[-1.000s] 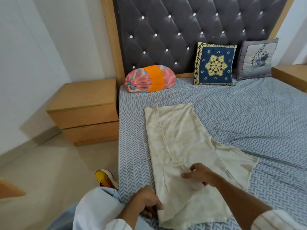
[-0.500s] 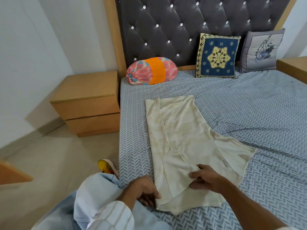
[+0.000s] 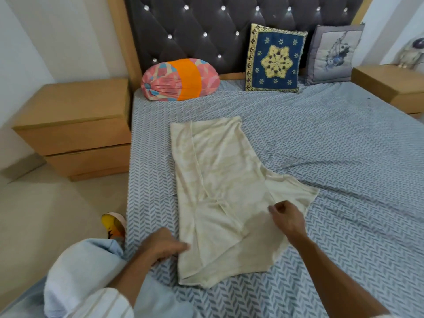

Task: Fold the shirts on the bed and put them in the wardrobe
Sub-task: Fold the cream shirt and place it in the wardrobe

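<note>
Our cream shirt (image 3: 220, 180) lying flat on the bed (image 3: 332, 157) below the orange bolster (image 3: 181, 80), one side folded in, our left hand (image 3: 164, 245) pinching its near-left edge, our right hand (image 3: 288, 218) pinching the sleeve seam.

Cream shirt (image 3: 220, 180) flat on bed (image 3: 321, 138), left side folded inward

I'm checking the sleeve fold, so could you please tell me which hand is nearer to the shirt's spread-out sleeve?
Right. The right hand lies at the base of the sleeve of the cream shirt; the left hand is at the shirt's opposite, folded edge.
</note>
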